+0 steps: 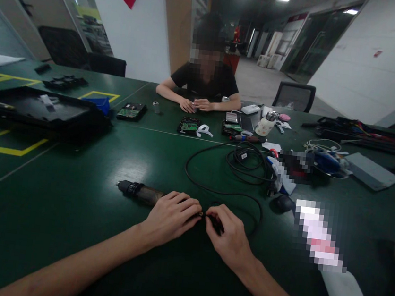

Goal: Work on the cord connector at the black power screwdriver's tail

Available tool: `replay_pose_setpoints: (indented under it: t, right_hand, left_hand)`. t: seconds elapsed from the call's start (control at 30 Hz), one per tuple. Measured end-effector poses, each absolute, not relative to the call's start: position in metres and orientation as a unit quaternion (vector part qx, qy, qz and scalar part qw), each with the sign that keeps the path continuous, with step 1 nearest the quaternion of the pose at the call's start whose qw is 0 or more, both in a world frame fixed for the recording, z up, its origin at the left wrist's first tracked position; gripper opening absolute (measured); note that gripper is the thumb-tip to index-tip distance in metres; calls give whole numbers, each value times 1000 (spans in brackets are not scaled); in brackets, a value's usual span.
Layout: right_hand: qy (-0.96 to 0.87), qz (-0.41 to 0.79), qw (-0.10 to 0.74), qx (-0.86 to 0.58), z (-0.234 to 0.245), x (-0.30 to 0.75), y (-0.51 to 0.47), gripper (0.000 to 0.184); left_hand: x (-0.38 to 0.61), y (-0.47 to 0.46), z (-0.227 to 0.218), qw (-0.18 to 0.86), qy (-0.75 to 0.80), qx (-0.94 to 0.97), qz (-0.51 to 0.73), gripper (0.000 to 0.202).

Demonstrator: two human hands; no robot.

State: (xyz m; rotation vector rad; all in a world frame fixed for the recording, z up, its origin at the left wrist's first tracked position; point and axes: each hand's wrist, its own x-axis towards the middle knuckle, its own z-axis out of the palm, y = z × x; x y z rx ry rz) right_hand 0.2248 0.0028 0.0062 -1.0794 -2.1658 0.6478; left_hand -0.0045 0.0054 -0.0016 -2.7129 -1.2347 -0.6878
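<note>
A dark cylindrical power tool (138,191) lies on the green table (71,190), its tip pointing left. My left hand (171,215) is closed over the tool's rear end. My right hand (225,234) pinches the end of a black cable (214,188) right at the tool's rear. The cable loops away across the table to a coil at the right. Whether the plug is seated in the tool is hidden by my fingers.
A person sits across the table with hands near circuit boards (188,125). A black tray (41,111) lies at left, a mouse (285,203) and clutter at right, a white bottle (266,124) beyond. A white object (348,293) lies near right.
</note>
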Motion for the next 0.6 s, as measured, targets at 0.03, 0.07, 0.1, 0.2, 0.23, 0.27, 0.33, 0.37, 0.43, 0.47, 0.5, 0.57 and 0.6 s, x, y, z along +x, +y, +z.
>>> replay_pose_setpoints:
  t: [0.03, 0.07, 0.1, 0.2, 0.23, 0.27, 0.33, 0.37, 0.43, 0.47, 0.5, 0.57, 0.6]
  right_hand:
    - [-821, 246, 313, -410, 6, 225, 3, 11]
    - [-820, 245, 315, -410, 7, 225, 3, 11]
    - [-820, 245, 315, -410, 7, 225, 3, 11]
    - [-821, 245, 316, -408, 8, 225, 3, 11]
    - [-821, 245, 317, -406, 8, 225, 3, 12]
    - [-822, 246, 317, -404, 8, 225, 3, 12]
    - [-823, 244, 320, -401, 8, 225, 3, 12]
    - [-822, 243, 321, -402, 7, 225, 3, 12]
    - [-820, 240, 322, -407, 7, 225, 3, 11]
    - [-820, 239, 323, -409, 7, 225, 2, 11]
    - [-819, 237, 324, -410, 7, 225, 2, 11]
    - [-819, 234, 325, -411, 7, 225, 2, 11]
    - [-819, 232, 327, -411, 7, 225, 2, 11]
  left_hand:
    - [-4, 5, -1, 39, -400, -887, -226, 20]
    - [-5, 6, -1, 35, -394, -890, -228, 21]
    - [-5, 6, -1, 33, -386, -893, -229, 22]
    - [-5, 7, -1, 39, -382, -894, -231, 21]
    - [-5, 7, -2, 44, -389, -891, -232, 20]
    - [-5, 7, -2, 46, -395, -888, -230, 20]
    - [-6, 7, -1, 39, -399, -888, -225, 22]
    - [-6, 7, 0, 32, -394, -892, -222, 24]
    - [-7, 8, 1, 26, -374, -901, -217, 27]
    - [-8, 8, 1, 29, -366, -904, -218, 27]
    - [-8, 9, 1, 36, -362, -905, -222, 26]
    - [-8, 9, 0, 51, -369, -899, -232, 22]
    - [-8, 10, -1, 54, -375, -895, -235, 22]
